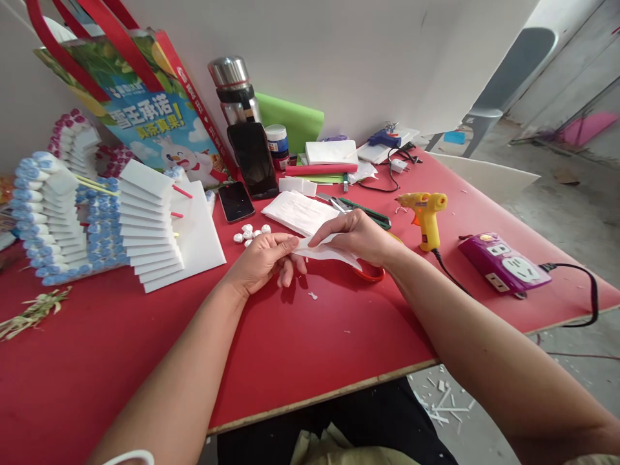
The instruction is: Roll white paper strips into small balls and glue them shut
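Note:
Above the middle of the red table, a thin white tissue paper strip point(334, 250) stretches between my two hands. My left hand point(268, 257) pinches its left end between thumb and forefinger. With bent fingers, my right hand point(356, 234) grips the strip from above. Several small white rolled paper balls point(248, 234) lie just beyond my left hand. Behind them is a stack of white tissue sheets point(300, 212). Red-handled scissors point(372, 274) lie partly under my right wrist. A tiny white scrap point(312, 296) rests in front of my hands.
To the right stand a yellow glue gun point(426, 216) and a purple power strip point(506, 265). Folded-paper models with white cards point(150, 226) fill the left side. Phones point(236, 201), a steel flask point(232, 87) and a printed bag point(145, 110) are behind. The table's front edge point(329, 397) is near me.

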